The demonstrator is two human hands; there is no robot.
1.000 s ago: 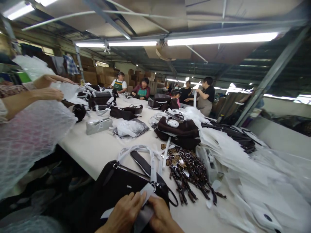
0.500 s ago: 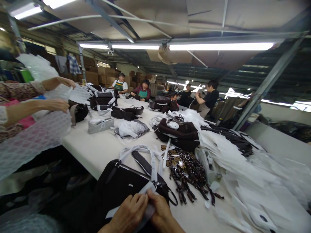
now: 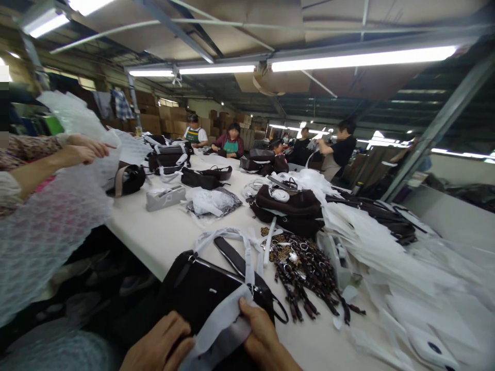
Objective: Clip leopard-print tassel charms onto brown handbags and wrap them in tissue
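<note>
At the far left, a co-worker's hands [image 3: 87, 149] were raised above a sheet of bubble wrap [image 3: 58, 232], which hung beside the bench [image 3: 143, 237]. The person's left hand [image 3: 157, 342] was found low, at the lower end of a pale strip [image 3: 220, 319], fingers curled; whether they were clamped on it could not be told. Beyond, nearer the bench's left edge, a grey box [image 3: 166, 198] was noted.

The dark bag [image 3: 201, 288] lay at the bench's near edge, close to the near left corner, its lower part hidden. Its handles [image 3: 248, 257] were sheathed in white and stood up in an arch. The strip ran across the bag's front from near the handle fitting. The right hand [image 3: 265, 332] was closed on its right side, thumb on top; the two hands were apart.

The step in hand was judged to be the drawing out and handling of the strip against the bag. A next move on it would have called for a sure pinch at both ends and slack kept off the fitting.

Right of the bag lay a heap of tassels [image 3: 305, 278], then white sheets [image 3: 359, 242] towards the bench's right side.
</note>
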